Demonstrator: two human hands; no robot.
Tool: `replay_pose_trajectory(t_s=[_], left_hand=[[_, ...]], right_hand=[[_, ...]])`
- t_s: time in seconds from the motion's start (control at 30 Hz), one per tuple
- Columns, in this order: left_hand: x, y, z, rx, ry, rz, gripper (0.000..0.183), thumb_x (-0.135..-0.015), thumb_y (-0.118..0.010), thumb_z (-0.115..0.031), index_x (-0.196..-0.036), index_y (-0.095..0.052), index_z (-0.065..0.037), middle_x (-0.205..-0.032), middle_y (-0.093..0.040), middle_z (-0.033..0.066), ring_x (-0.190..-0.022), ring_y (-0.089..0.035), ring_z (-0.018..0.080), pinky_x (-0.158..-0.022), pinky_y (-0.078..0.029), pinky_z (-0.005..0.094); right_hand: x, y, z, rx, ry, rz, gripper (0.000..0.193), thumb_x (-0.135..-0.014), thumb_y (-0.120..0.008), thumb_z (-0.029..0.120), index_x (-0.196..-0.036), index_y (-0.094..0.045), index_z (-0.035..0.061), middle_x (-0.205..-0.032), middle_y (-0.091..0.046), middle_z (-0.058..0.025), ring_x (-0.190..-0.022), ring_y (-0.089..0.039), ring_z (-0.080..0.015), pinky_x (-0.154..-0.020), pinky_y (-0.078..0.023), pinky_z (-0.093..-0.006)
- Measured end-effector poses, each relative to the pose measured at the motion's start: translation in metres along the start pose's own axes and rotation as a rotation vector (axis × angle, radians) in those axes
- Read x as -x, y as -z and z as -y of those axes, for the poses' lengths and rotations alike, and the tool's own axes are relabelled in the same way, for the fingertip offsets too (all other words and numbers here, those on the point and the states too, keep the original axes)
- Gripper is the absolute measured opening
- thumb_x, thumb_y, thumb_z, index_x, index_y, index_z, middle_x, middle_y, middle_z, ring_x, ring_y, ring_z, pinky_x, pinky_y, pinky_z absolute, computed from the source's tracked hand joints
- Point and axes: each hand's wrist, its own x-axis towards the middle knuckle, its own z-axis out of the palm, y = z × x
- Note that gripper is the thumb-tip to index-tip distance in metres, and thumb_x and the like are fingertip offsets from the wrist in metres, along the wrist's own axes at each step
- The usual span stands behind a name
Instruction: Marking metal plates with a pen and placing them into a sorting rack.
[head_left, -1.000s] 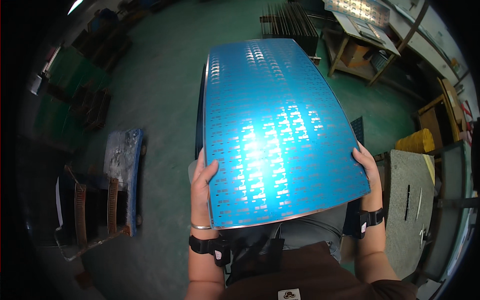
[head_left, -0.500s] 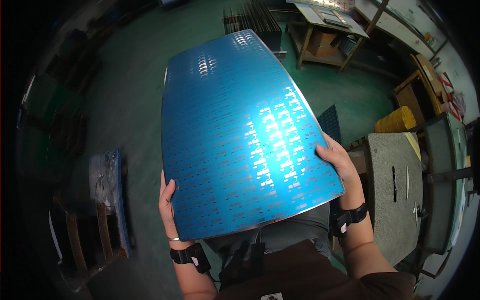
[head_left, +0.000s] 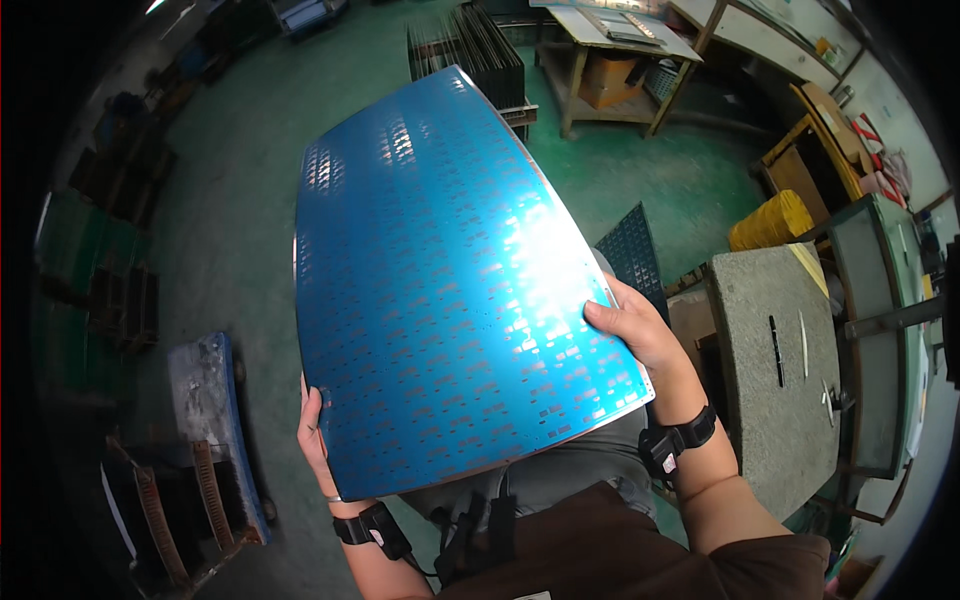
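Basically, left hand [head_left: 312, 438] and right hand [head_left: 645, 332] gripped opposite edges of the large, glossy blue rectangular panel [head_left: 430, 290] ahead of the torso [head_left: 590, 555], thumbs [head_left: 606, 316] on top; finger spread underneath wasn't clear. Good handling meant even pressure near the edges.

- A large, thin rectangular panel [head_left: 430, 300], glossy blue on its upper face.
- Rows of small copper-toned and pale rectangular marks cover that face.
- A narrow metallic border shows along its edges.
- Strong glare whitens part of its right half.
- It is held up, face upward, between the left hand [head_left: 312, 432] and right hand [head_left: 642, 328], its far end angled leftward.
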Motion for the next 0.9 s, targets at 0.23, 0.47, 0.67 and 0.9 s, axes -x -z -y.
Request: replay_pose_trajectory(t_s=[0.23, 0.47, 0.67, 0.9], left_hand=[[0.001, -0.018, -0.003, 0.423, -0.160, -0.016, 0.058, -0.093, -0.035, -0.049, -0.131, -0.040, -0.006, -0.129, -0.047, 0.0091, -0.113, -0.048, 0.0220, -0.095, -0.040, 0.0373], [0.013, -0.071, 0.032, 0.329, -0.036, 0.060, 0.042, -0.091, -0.052, -0.017, -0.129, -0.040, -0.005, -0.125, -0.050, 0.0087, -0.116, -0.047, 0.0220, -0.099, -0.038, 0.0414], [0.014, -0.035, -0.003, 0.223, -0.093, 0.044, 0.038, -0.090, -0.053, -0.013, -0.124, -0.043, -0.001, -0.116, -0.055, 0.0093, -0.102, -0.057, 0.0186, -0.089, -0.046, 0.0343], [0.018, -0.024, -0.011, 0.092, -0.077, -0.019, 0.039, -0.090, -0.054, -0.019, -0.123, -0.045, 0.000, -0.111, -0.057, 0.0080, -0.100, -0.056, 0.0151, -0.086, -0.045, 0.0299]], right_hand=[[-0.012, -0.019, -0.008, -0.129, 0.100, -0.058, 0.054, -0.087, -0.059, 0.019, -0.131, -0.035, -0.0002, -0.117, -0.053, -0.0114, -0.104, -0.054, -0.0169, -0.086, -0.046, -0.0287], [-0.018, -0.054, -0.044, -0.303, 0.153, -0.015, 0.050, -0.086, -0.058, 0.011, -0.129, -0.036, 0.0004, -0.122, -0.050, -0.0141, -0.110, -0.052, -0.0236, -0.089, -0.046, -0.0390], [-0.047, 0.023, 0.012, -0.382, 0.345, -0.002, 0.033, -0.095, -0.043, 0.019, -0.122, -0.045, -0.0001, -0.120, -0.054, -0.0132, -0.112, -0.051, -0.0216, -0.094, -0.043, -0.0381], [-0.022, 0.099, -0.011, -0.511, 0.289, -0.292, 0.032, -0.093, -0.047, 0.013, -0.121, -0.046, -0.0027, -0.121, -0.054, -0.0166, -0.109, -0.054, -0.0268, -0.094, -0.044, -0.0441]])
